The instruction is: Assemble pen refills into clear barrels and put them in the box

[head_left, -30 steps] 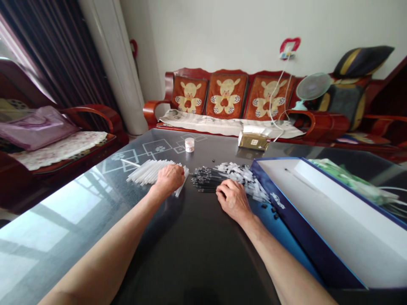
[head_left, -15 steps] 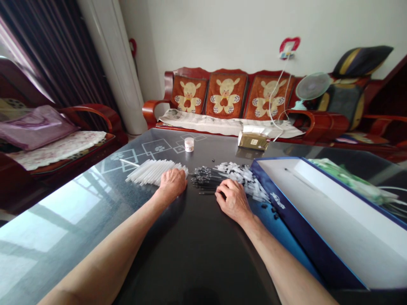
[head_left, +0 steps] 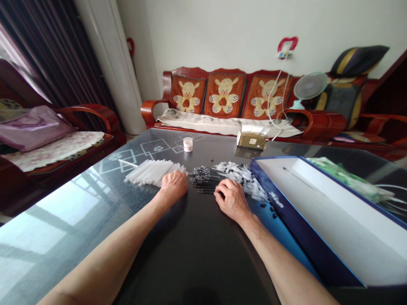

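Note:
A heap of white translucent tubes, like pen barrels [head_left: 148, 173], lies side by side on the dark glossy table [head_left: 190, 250]. My left hand [head_left: 174, 185] rests at the right end of these tubes, its fingers curled under and hidden. To the right is a pile of thin black pen refills [head_left: 205, 180] with metal tips pointing left and white ends [head_left: 238, 171]. At the near edge of this pile is my right hand [head_left: 233, 199], thumb and forefinger bent together beside the nearest refills. What lies between its fingertips cannot be made out.
A blue open box with a white inside [head_left: 324, 203] stands at the right, holding one thin stick. Small black pieces [head_left: 273, 212] lie beside it. Farther back are a small white tub [head_left: 188, 144] and a tissue box [head_left: 252, 140]. A green package [head_left: 346, 178] lies behind the blue box.
Both hands stay almost in place; the left fist looks slightly more rolled over. The whole view has shifted a little, and the piles look the same.

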Tool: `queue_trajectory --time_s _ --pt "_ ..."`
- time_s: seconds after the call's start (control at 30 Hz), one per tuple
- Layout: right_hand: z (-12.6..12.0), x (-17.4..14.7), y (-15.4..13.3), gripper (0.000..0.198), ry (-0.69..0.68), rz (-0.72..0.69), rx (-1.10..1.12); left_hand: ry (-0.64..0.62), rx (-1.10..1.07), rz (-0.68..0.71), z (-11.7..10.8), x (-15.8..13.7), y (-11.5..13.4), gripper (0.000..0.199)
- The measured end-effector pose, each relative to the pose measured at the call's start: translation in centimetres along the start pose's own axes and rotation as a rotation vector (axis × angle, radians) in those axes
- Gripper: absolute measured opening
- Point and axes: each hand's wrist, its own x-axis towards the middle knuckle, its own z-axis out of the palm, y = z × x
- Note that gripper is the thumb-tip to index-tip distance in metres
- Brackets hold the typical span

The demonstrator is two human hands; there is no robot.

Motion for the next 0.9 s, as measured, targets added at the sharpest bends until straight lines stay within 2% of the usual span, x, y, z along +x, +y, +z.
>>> queue_trajectory --time_s 0.3,0.47,0.6,0.77,0.83,0.9 --pt "0.0 0.1 0.0 0.009 -0.004 -0.004 0.017 -0.047 -0.005 0.014 -0.3 -0.1 0.0 0.029" --pt "-0.1 0.0 0.0 0.010 -0.006 -0.008 0.024 -0.013 -0.034 -0.026 -0.6 0.1 0.1 0.029" --pt "0.0 0.0 0.1 0.009 -0.011 -0.010 0.036 0.042 -0.141 -0.044 -0.7 0.7 0.1 0.029" --pt "0.0 0.0 0.1 0.009 -0.008 0.005 0.048 0.146 -0.489 -0.048 0.4 1.7 -0.2 0.026" --pt "0.1 0.0 0.2 0.010 -0.009 0.014 0.045 0.167 -0.739 -0.017 0.9 2.0 -0.3 0.031" --pt "0.2 -0.1 0.2 0.010 -0.008 0.020 0.043 0.137 -1.057 0.030 1.1 2.1 -0.3 0.033"
